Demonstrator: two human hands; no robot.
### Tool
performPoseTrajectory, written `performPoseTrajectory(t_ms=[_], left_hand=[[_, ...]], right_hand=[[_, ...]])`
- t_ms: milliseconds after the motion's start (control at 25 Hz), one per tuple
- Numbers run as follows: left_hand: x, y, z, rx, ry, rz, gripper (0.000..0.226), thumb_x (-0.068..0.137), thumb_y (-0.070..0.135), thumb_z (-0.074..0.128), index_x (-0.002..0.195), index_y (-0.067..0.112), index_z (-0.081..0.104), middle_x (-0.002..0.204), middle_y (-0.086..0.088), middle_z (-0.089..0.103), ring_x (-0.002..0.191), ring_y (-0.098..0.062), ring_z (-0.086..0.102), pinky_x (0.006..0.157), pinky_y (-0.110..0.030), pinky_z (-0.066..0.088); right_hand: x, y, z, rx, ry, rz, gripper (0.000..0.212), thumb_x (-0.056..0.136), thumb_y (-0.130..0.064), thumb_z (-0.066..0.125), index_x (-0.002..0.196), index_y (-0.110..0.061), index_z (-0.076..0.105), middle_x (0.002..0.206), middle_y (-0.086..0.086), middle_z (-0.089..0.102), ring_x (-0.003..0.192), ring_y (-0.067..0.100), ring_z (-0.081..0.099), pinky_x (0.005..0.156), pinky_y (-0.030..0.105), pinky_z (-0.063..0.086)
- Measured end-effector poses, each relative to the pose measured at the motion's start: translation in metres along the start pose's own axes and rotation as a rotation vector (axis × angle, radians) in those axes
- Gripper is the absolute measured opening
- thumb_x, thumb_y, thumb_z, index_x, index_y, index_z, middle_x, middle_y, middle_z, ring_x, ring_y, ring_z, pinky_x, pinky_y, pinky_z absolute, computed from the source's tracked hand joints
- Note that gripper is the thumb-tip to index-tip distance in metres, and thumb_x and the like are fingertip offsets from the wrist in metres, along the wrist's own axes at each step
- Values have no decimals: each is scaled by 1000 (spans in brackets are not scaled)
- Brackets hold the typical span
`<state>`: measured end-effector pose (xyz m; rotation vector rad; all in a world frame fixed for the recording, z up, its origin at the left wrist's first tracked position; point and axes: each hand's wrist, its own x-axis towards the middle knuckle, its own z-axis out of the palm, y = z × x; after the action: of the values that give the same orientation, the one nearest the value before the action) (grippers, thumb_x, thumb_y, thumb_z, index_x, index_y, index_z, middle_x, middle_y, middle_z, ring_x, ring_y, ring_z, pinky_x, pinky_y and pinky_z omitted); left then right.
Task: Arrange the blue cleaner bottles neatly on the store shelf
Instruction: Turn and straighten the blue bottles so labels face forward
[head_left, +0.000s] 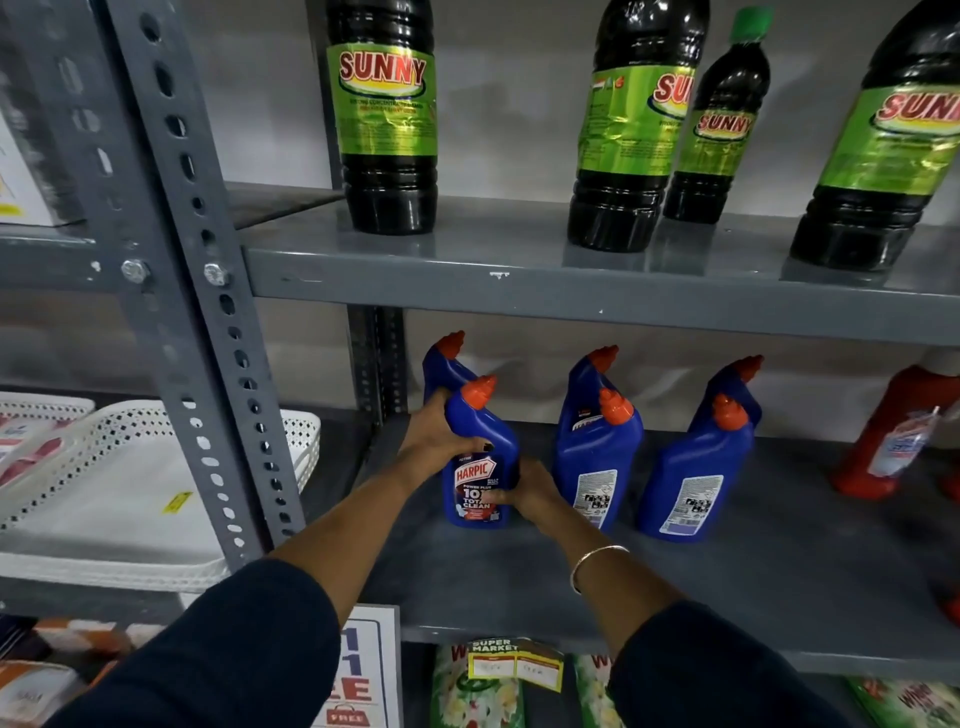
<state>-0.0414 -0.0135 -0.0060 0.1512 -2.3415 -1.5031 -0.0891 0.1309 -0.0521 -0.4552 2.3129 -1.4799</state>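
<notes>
Item: front-left blue bottle (480, 457), shelf (727, 561) at 12 o'clock. I had left hand (436, 441) and right hand (530, 491) wrapped round it, fingers closed, prob. to face label fwd.

Six blue cleaner bottles (597, 457) with orange caps stand on the middle shelf (779, 582), in three pairs, one behind the other. Four dark bottles with green labels (387, 119) sit on the upper shelf (519, 291), three large and one smaller. At the right edge stands one red bottle (893, 431), and at the left lies one stack of white perforated trays (104, 499).
</notes>
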Motion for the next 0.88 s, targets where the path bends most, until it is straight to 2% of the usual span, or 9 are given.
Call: performPoseTrajectory(t_ms=[80, 200, 320, 400, 520, 600, 680, 760, 880], left_hand=[[1, 2, -4, 6, -38, -38, 68, 59, 14, 82, 116, 13, 45, 109, -9, 63, 96, -23, 63, 86, -39, 55], [5, 16, -5, -60, 6, -22, 82, 61, 26, 81, 129, 21, 35, 123, -4, 53, 106, -18, 56, 91, -32, 51], [13, 44, 10, 105, 194, 222, 90, 59, 38, 81, 132, 16, 34, 135, -8, 44, 118, -22, 47, 92, -10, 35], [13, 61, 30, 345, 277, 457, 88, 56, 42, 81, 128, 12, 39, 138, -14, 40, 126, -28, 39, 103, -11, 25], [6, 73, 75, 513, 166, 641, 80, 59, 35, 80, 125, 11, 41, 139, -15, 39, 131, -30, 32, 107, -35, 31], [4, 68, 95, 403, -53, 501, 71, 64, 25, 79, 123, 10, 43, 132, -12, 47, 123, -27, 41, 99, -31, 37], [9, 62, 112, 321, -243, 281, 67, 65, 16, 78, 123, 7, 45, 127, -13, 53, 118, -27, 50, 96, -30, 41], [17, 58, 123, 363, -298, 135, 66, 65, 14, 78, 123, 6, 49, 126, -15, 57, 114, -28, 55, 98, -36, 45], [23, 57, 132, 402, -301, 13, 58, 64, 10, 79, 117, 8, 55, 118, -14, 65, 102, -24, 62, 86, -30, 49]], right_hand=[[-7, -5, -1, -37, -55, 27, 62, 68, 10, 74, 125, 4, 50, 126, 23, 59, 119, 33, 55, 100, 41, 47], [-20, -11, -13, -255, -206, 102, 56, 74, 1, 73, 124, 3, 48, 127, 19, 58, 119, 31, 54, 101, 38, 46], [-32, -9, -41, -617, -263, 259, 21, 79, -22, 72, 81, -9, 56, 81, 8, 64, 75, 20, 61, 67, 28, 52], [-39, -3, -61, -741, -260, 405, 31, 79, -27, 72, 70, -12, 46, 69, 5, 58, 61, 17, 55, 60, 26, 47], [-51, 15, -91, -831, -146, 457, 36, 76, -28, 74, 91, -6, 50, 111, 17, 64, 101, 30, 62, 89, 36, 48], [-52, 30, -103, -687, 29, 363, 60, 72, -23, 77, 119, -1, 48, 123, 15, 59, 110, 24, 57, 96, 32, 45], [-49, 45, -114, -400, 65, 234, 74, 70, -14, 79, 131, 0, 38, 121, 13, 58, 109, 21, 55, 101, 36, 45], [-40, 60, -122, -268, 48, 137, 79, 70, -11, 79, 135, -1, 35, 131, 16, 54, 121, 29, 52, 105, 45, 42], [-27, 72, -118, -269, 86, 14, 68, 71, -16, 79, 128, -1, 45, 127, 19, 59, 117, 32, 56, 102, 42, 44]])
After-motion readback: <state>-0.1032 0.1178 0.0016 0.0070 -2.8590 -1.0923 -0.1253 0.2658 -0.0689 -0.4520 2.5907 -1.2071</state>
